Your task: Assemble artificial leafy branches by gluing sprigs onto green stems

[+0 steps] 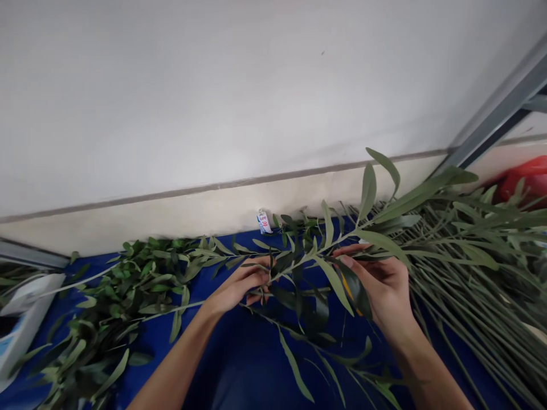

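A leafy branch [314, 250] with long green leaves runs slantwise across the middle of the view, rising to the right. My left hand [248, 280] is closed around its stem at the lower left, thumb and fingers pressed together. Farther right, my right hand [380, 279] pinches at a leaf of the same branch between thumb and fingers; leaves partly hide its fingertips. Below both hands, another thin leafy stem [307, 339] lies over the blue surface [239, 364]. A bit of yellow shows behind the leaves beside my right hand.
A heap of leafy cuttings [145, 279] covers the left side. Many long bare stems [465, 307] lie bundled at the right, with a red bag [525, 179] behind. A small labelled packet [264, 222] stands against the wall [239, 102]. A white box [32, 324] sits far left.
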A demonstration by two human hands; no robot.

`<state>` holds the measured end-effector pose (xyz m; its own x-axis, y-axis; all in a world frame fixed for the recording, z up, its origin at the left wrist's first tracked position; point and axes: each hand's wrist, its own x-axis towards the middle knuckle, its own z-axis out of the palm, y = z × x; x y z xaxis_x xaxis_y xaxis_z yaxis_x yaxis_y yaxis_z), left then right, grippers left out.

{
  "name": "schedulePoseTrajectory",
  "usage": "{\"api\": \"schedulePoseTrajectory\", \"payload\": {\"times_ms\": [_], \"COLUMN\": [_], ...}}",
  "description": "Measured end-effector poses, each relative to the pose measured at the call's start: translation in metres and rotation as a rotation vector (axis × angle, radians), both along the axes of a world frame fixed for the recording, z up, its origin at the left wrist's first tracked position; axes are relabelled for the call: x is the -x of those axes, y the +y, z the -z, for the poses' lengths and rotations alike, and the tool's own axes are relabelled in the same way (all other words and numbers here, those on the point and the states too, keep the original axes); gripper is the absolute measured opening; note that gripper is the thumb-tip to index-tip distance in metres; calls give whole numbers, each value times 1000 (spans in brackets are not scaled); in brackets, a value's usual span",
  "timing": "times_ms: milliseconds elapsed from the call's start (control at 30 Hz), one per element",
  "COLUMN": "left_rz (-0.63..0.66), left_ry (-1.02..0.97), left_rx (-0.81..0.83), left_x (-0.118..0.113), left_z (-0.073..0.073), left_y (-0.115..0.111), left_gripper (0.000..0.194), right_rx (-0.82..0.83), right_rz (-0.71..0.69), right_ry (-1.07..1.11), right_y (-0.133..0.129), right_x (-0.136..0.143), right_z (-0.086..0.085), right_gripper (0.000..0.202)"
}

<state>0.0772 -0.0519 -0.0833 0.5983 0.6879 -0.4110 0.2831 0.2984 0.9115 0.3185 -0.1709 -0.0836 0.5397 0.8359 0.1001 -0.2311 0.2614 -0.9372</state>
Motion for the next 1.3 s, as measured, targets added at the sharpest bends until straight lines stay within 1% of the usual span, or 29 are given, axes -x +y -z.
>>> {"api": "schedulePoseTrajectory", "payload": {"times_ms": [133,333,533,667,767,867,1033,1100,1167,1300], "left_rz": [0,8,36,86,123,160,210,211,208,228], "left_ry": [12,8,-3,-13,-31,-49,-64,-70,-73,-67], "left_rx": [-2,-16,-36,-59,-78,-89,-105,-114,-123,-122], "left_x": [1,1,0,-2,-6,-9,-14,-15,-15,-17], "left_z": [0,0,-3,-6,-7,-8,-10,-9,-9,-10], "left_y": [0,1,1,0,0,0,1,1,2,0], "left_gripper": [44,40,37,31,29,30,29,28,28,34], "right_rx": [33,26,39,43,69,122,175,194,221,253], "right_rz": [8,20,9,4,29,42,-35,-31,-28,-6], "right_ry": [15,38,-45,-113,-178,-139,-75,-86,-117,-119], "right_y": [0,0,1,2,4,5,4,3,1,1], "right_x": [4,6,5,2,-3,-8,-15,-15,-14,-13], "right_z": [-5,-5,-4,-1,3,11,29,30,27,23], "right_gripper": [9,9,9,11,13,16,22,19,16,16]}}
